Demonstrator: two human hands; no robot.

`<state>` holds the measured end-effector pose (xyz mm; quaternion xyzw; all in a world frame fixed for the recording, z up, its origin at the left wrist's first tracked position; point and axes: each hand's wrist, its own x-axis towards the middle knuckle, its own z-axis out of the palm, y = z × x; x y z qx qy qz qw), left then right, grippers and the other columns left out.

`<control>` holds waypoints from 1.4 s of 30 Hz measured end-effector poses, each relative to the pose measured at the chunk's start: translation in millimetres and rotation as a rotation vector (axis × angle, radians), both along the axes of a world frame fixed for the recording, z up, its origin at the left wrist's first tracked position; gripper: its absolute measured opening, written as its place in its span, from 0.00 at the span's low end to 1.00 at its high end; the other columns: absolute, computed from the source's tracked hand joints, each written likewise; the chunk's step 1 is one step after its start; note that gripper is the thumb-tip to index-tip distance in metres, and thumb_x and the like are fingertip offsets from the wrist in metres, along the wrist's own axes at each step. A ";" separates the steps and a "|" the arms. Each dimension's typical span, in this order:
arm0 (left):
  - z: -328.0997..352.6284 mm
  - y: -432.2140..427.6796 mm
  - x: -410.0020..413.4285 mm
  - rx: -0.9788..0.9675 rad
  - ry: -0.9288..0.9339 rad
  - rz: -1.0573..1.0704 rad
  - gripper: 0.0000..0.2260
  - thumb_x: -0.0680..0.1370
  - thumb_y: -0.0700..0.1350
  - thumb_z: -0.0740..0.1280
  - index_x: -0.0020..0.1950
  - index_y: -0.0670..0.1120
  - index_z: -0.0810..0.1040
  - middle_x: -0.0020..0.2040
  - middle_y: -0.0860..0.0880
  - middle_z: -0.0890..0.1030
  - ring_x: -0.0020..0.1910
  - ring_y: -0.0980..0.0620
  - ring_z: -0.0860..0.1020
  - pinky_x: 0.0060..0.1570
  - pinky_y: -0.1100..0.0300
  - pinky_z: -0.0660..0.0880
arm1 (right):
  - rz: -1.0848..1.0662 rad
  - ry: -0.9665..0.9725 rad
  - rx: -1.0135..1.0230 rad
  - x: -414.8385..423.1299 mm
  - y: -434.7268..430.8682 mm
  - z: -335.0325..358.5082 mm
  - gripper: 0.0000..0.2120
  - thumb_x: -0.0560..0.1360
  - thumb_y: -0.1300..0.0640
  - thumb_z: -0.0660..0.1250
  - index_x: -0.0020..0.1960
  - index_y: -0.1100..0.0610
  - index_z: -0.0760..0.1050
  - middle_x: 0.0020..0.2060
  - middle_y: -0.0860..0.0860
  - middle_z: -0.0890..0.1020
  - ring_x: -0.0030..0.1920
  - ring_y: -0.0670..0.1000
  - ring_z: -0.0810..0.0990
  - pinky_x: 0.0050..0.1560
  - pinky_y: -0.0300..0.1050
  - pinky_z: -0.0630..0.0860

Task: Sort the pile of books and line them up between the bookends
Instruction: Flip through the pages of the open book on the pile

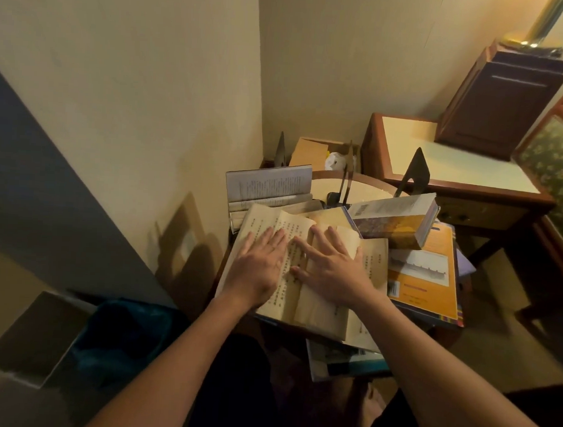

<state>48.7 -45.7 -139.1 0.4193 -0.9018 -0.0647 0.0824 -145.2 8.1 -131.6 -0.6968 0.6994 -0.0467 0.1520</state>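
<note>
None of the books (pixel 399 225) is lined up between the bookends (pixel 416 172) yet; all lie in a loose pile on the desk (pixel 368 188); left hand (pixel 258 264) and right hand (pixel 334 269), each grip apart with fingers straight, press flat on an open book (pixel 305 306) atop it.

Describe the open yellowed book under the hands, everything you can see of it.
The open book has yellowed, worn-looking paper pages printed with vertical columns of dark text. It lies spread face up on top of the pile, its right edge meeting an orange book. The left hand and right hand rest flat on its pages, fingers straight. A right-side leaf curls up near the fingertips.
</note>
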 end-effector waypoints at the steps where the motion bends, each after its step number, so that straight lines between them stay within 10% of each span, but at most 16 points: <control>1: 2.0 -7.1 -5.1 0.004 -0.007 0.019 0.24 0.85 0.49 0.47 0.82 0.48 0.50 0.82 0.50 0.52 0.81 0.53 0.48 0.78 0.49 0.42 | 0.001 0.004 -0.005 0.5 0.7 -0.1 0.35 0.75 0.23 0.47 0.77 0.29 0.38 0.80 0.40 0.36 0.78 0.51 0.30 0.69 0.80 0.36; 13: -21.0 70.0 27.9 -0.009 0.174 0.183 0.22 0.84 0.54 0.53 0.76 0.47 0.68 0.75 0.50 0.69 0.77 0.53 0.64 0.78 0.43 0.52 | -0.024 0.007 -0.015 2.0 3.1 -7.1 0.33 0.73 0.21 0.43 0.75 0.26 0.36 0.78 0.38 0.33 0.77 0.49 0.27 0.70 0.78 0.34; 26: -3.1 -11.2 1.4 -0.034 0.030 0.103 0.26 0.83 0.54 0.44 0.79 0.51 0.62 0.79 0.52 0.63 0.80 0.46 0.53 0.78 0.41 0.42 | -0.022 0.015 0.000 1.0 2.9 -5.6 0.33 0.74 0.22 0.43 0.75 0.27 0.36 0.78 0.38 0.33 0.77 0.50 0.27 0.70 0.78 0.33; 36: -25.8 64.2 41.0 -0.039 0.295 0.214 0.19 0.81 0.48 0.64 0.73 0.51 0.74 0.72 0.53 0.73 0.77 0.47 0.64 0.78 0.40 0.52 | -0.032 0.013 -0.011 3.2 5.3 -6.3 0.34 0.74 0.21 0.43 0.75 0.27 0.36 0.78 0.38 0.32 0.77 0.49 0.27 0.70 0.78 0.33; 42: -17.0 35.8 40.8 0.008 0.250 0.227 0.21 0.83 0.54 0.60 0.76 0.50 0.70 0.77 0.51 0.67 0.80 0.44 0.56 0.75 0.39 0.61 | -0.035 -0.007 -0.009 2.4 6.6 -3.1 0.34 0.74 0.22 0.44 0.76 0.27 0.36 0.78 0.38 0.32 0.76 0.49 0.26 0.70 0.78 0.32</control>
